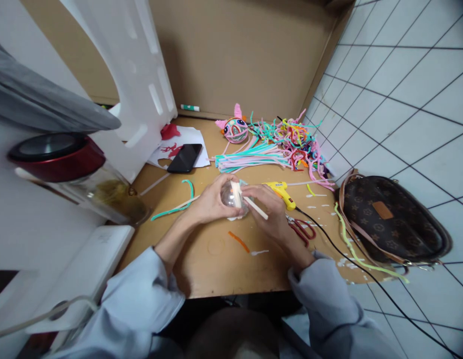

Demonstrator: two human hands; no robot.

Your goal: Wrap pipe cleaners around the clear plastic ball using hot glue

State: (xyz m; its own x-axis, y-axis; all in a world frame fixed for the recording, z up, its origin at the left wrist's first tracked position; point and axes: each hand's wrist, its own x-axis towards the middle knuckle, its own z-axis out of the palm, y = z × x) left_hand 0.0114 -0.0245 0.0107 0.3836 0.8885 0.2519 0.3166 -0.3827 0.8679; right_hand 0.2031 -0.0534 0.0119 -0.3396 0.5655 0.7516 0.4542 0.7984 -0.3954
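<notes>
A clear round ball (228, 195) with pale strips across it is held above the middle of the table. The fingers of my left hand (212, 200) wrap around its left side. On its right side, my right hand (266, 204) pinches a cream-coloured strip (256, 208), whose free end points down to the right. Just beyond my right hand lies a yellow glue gun (281, 193) with a black cord. Red-handled scissors (303, 230) rest beside my right wrist, partly hidden by it. An orange strip (238, 242) lies nearer the table's front edge.
Bundled pink and teal pipe cleaners (253, 155), a tangled colourful pile (294, 134) and a decorated ball with pink ears (235, 129) are at the back. A phone (184, 158) lies on paper, back left. A glass jar (115, 199) stands left; a brown bag (395, 219) sits right.
</notes>
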